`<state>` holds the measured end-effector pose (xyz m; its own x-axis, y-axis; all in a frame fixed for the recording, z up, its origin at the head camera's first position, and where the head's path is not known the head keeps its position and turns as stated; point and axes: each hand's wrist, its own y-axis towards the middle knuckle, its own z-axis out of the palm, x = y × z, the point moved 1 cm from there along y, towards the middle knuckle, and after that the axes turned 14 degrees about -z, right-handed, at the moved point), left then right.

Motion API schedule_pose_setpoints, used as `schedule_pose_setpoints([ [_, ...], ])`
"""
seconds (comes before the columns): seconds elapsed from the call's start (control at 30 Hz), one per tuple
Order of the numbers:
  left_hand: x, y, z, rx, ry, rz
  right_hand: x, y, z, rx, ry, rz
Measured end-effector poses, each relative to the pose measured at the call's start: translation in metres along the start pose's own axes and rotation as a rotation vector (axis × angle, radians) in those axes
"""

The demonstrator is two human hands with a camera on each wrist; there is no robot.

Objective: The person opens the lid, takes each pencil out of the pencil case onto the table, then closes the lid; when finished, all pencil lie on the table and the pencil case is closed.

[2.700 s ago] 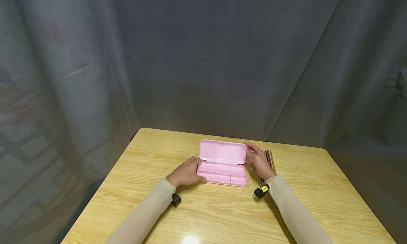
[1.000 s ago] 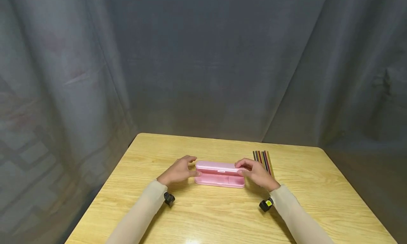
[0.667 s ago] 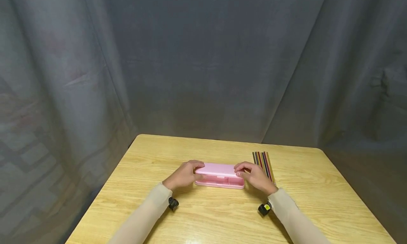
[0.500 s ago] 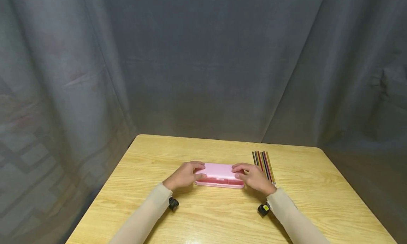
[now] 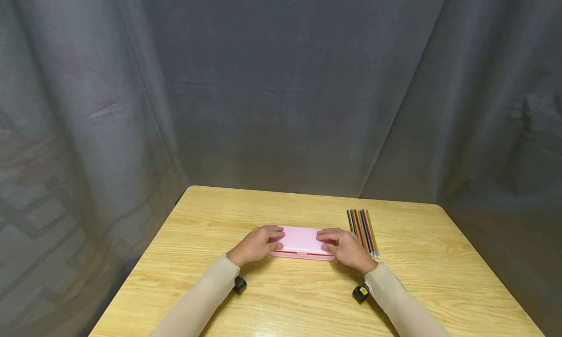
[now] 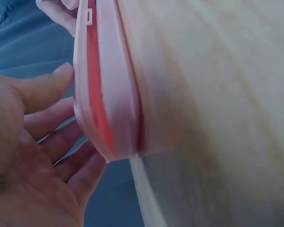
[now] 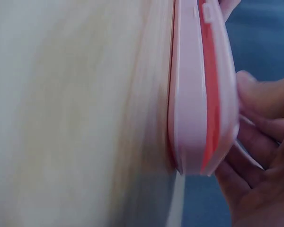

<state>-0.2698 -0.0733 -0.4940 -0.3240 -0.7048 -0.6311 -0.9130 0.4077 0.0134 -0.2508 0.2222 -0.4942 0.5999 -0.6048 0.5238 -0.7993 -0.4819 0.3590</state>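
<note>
A pink pencil case (image 5: 300,239) lies flat on the wooden table, its lid lowered almost onto the base. A thin reddish gap runs along the front edge in both wrist views, with a small latch tab (image 6: 89,17) on the lid. My left hand (image 5: 256,244) rests on the left end of the lid, fingers and thumb (image 6: 49,87) on its top face. On the right end, my right hand (image 5: 347,249) touches the lid the same way, its thumb (image 7: 262,97) near the front edge. The inside of the case is hidden.
Several colored pencils (image 5: 363,229) lie side by side just right of the case, partly behind my right hand. The wooden table (image 5: 290,298) ends at a grey curtain (image 5: 281,93) at the back and sides. Each wrist wears a small black camera (image 5: 239,284).
The lid has swung from standing upright down to nearly meeting the base. My left hand came off the case's side and moved onto the lid; my right hand followed the lid down.
</note>
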Motion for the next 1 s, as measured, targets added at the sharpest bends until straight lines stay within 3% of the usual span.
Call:
schedule_pose_setpoints([
  [0.2, -0.003, -0.006, 0.008, -0.019, 0.100, 0.024, 0.002, -0.011, 0.009, -0.005, -0.021, 0.020],
  [0.37, 0.000, -0.009, 0.016, -0.078, 0.196, 0.067, 0.004, -0.017, 0.013, -0.013, -0.024, -0.023],
  [0.53, -0.001, -0.006, 0.015, -0.108, 0.195, 0.074, 0.004, -0.011, 0.010, -0.025, -0.051, -0.056],
  [0.7, -0.006, -0.003, 0.012, -0.121, 0.222, 0.064, 0.006, -0.001, 0.008, -0.039, -0.176, -0.157],
  [0.83, -0.009, 0.000, 0.012, -0.156, 0.283, 0.105, 0.013, 0.004, 0.006, -0.047, -0.252, -0.251],
  [1.0, -0.010, 0.008, 0.012, -0.286, 0.380, 0.186, 0.016, 0.008, 0.002, -0.063, -0.354, -0.332],
])
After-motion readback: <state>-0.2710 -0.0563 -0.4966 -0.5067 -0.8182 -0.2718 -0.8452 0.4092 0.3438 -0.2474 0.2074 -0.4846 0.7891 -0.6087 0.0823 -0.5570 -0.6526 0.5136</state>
